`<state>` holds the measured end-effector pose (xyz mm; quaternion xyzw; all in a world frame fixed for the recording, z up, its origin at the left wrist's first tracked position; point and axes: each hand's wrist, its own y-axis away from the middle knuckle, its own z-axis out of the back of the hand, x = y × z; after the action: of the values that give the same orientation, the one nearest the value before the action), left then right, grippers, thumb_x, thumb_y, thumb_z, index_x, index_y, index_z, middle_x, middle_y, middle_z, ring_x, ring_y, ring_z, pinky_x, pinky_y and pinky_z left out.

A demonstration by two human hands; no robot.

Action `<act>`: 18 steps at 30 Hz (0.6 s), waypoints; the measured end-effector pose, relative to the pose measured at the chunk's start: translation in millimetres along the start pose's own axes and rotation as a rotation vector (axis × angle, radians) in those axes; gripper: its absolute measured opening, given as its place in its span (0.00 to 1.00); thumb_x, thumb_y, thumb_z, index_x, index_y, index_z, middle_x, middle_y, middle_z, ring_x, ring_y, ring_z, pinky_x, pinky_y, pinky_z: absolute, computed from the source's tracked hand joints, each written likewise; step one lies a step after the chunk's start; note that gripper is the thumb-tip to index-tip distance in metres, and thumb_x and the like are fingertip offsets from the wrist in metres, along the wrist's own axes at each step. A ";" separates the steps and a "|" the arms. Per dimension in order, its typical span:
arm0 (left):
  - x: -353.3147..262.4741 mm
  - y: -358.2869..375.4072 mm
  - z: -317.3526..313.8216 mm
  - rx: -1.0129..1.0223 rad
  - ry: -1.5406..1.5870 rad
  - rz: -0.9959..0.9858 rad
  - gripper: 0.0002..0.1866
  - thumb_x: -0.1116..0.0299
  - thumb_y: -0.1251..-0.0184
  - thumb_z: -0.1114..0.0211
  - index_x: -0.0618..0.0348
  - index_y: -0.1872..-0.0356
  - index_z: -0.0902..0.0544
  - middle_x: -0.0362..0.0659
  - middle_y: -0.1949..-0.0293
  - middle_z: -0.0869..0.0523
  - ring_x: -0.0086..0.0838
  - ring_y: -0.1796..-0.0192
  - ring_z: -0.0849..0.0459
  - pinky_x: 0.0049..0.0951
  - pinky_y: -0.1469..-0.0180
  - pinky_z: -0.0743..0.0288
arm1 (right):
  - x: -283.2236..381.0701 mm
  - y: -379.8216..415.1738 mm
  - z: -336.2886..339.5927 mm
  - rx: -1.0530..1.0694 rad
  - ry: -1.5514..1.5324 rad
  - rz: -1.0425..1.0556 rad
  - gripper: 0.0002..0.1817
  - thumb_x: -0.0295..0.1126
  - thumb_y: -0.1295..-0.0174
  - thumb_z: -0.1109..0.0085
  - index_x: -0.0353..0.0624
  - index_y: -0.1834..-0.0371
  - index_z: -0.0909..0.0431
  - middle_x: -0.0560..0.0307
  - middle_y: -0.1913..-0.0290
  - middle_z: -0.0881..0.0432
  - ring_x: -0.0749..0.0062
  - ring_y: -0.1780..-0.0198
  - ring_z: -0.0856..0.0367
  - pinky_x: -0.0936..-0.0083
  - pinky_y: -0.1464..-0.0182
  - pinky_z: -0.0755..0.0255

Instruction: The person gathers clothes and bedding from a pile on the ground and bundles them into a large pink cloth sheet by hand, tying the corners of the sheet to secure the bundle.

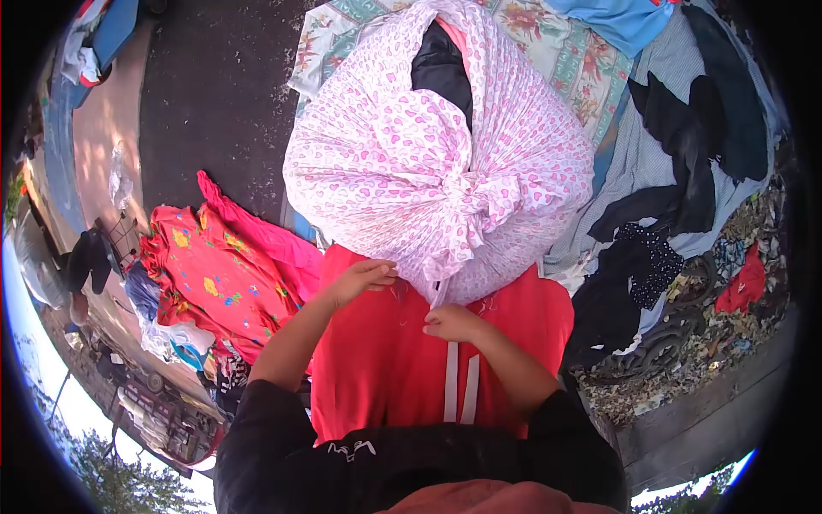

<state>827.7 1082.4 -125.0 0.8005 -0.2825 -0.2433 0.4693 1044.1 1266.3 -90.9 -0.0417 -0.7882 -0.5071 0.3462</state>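
Observation:
A large bundle (360, 188) wrapped in white cloth with pink hearts sits in front of me, tied in a knot (467, 193) on its near side. Dark fabric (441, 68) shows through a gap at the top. A narrow tail of the cloth (438, 291) hangs below the knot, and my right hand (454, 324) pinches its lower end. My left hand (366, 281) is by the bundle's lower left edge, fingers stretched out with nothing in them. Beneath both hands is red cloth (360, 360) with two white cords (451, 385).
Red floral clothing (214, 265) lies at left. Dark garments (676, 154) and a dotted black piece (642, 265) are spread at right on a grey sheet (638, 154). A flowered cloth (531, 26) lies behind the bundle. Leaf litter (634, 381) and a red scrap (743, 287) are farther right.

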 end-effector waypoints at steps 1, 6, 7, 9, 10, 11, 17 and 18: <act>3.7 9.1 22.8 -0.110 -0.177 -0.144 0.22 0.58 0.25 0.40 0.62 0.38 0.23 0.46 0.43 0.17 0.31 0.43 0.18 0.33 0.39 0.26 | 30.2 29.8 41.5 0.039 -0.366 -0.064 0.17 0.40 0.35 0.38 0.34 0.61 0.16 0.47 0.65 0.12 0.63 0.68 0.11 0.71 0.66 0.20; -138.5 14.4 -15.5 -0.548 -0.595 -0.923 0.14 0.73 0.31 0.36 0.64 0.47 0.19 0.50 0.51 0.15 0.33 0.56 0.14 0.28 0.55 0.20 | 102.0 45.9 227.6 -1.088 -0.263 0.338 0.08 0.31 0.39 0.35 0.36 0.68 0.19 0.57 0.78 0.18 0.77 0.76 0.21 0.74 0.72 0.30; -180.1 15.0 -41.2 -0.537 -0.671 -0.990 0.16 0.74 0.30 0.37 0.62 0.43 0.21 0.48 0.45 0.18 0.31 0.50 0.16 0.28 0.52 0.21 | 105.5 27.9 268.0 -1.361 -0.160 0.335 0.07 0.31 0.39 0.35 0.38 0.65 0.18 0.53 0.78 0.18 0.67 0.76 0.19 0.70 0.71 0.28; -226.5 -21.1 -62.9 -0.655 -0.914 -1.246 0.20 0.76 0.34 0.37 0.60 0.40 0.23 0.53 0.39 0.23 0.44 0.40 0.20 0.37 0.45 0.21 | 107.2 -6.0 332.8 -1.534 0.201 0.250 0.12 0.35 0.41 0.35 0.43 0.57 0.18 0.52 0.64 0.17 0.56 0.61 0.17 0.63 0.58 0.24; -244.1 -37.4 -72.2 -0.701 -1.017 -1.281 0.24 0.75 0.35 0.36 0.62 0.37 0.26 0.58 0.35 0.27 0.52 0.34 0.26 0.44 0.35 0.28 | 117.5 -19.6 351.6 -1.521 0.295 0.193 0.13 0.37 0.41 0.35 0.44 0.55 0.18 0.49 0.56 0.18 0.55 0.54 0.17 0.61 0.53 0.24; -254.8 -60.7 -77.5 -0.737 -1.004 -1.280 0.26 0.74 0.36 0.35 0.65 0.36 0.28 0.61 0.33 0.30 0.54 0.32 0.29 0.45 0.32 0.33 | 125.7 -34.9 366.7 -1.543 0.398 0.186 0.13 0.37 0.40 0.35 0.45 0.55 0.18 0.49 0.55 0.19 0.54 0.54 0.17 0.60 0.53 0.23; -281.0 -137.7 -88.3 -0.948 -1.133 -1.198 0.33 0.68 0.39 0.34 0.71 0.33 0.31 0.69 0.30 0.37 0.59 0.28 0.36 0.50 0.27 0.41 | 136.2 -94.0 444.2 -1.514 0.768 -0.061 0.14 0.41 0.38 0.39 0.45 0.57 0.15 0.47 0.50 0.18 0.54 0.51 0.17 0.56 0.50 0.22; -282.7 -137.6 -88.5 -0.960 -1.134 -1.193 0.33 0.67 0.39 0.34 0.71 0.33 0.31 0.68 0.29 0.37 0.59 0.28 0.36 0.50 0.27 0.41 | 134.1 -97.8 455.7 -1.490 0.827 -0.064 0.14 0.42 0.38 0.39 0.44 0.58 0.15 0.47 0.51 0.18 0.55 0.50 0.17 0.56 0.50 0.21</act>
<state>712.4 1384.2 -173.1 0.2975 0.1170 -0.8846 0.3395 672.5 1558.3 -199.5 -0.0475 -0.0595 -0.8773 0.4738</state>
